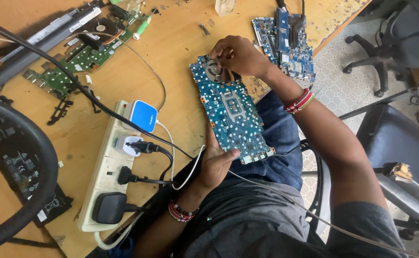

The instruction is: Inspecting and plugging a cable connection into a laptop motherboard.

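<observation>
Blue circuit board (232, 113) gripped underneath by left hand (215, 165); right hand (238, 55) pinches its fan (216, 70).

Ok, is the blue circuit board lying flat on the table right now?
No, the left hand holds the blue circuit board up by its near end while the right hand grips the fan.

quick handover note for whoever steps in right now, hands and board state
Left hand: grip on the near end of the blue circuit board, propped against the wooden table edge.
Right hand: fingertips on the round fan at the board's far end.
Nearby: second blue board to the right, green board far left, power strip with plugs.
Done: board is bare, out of any case.
Left: fan still sits on the board.
</observation>
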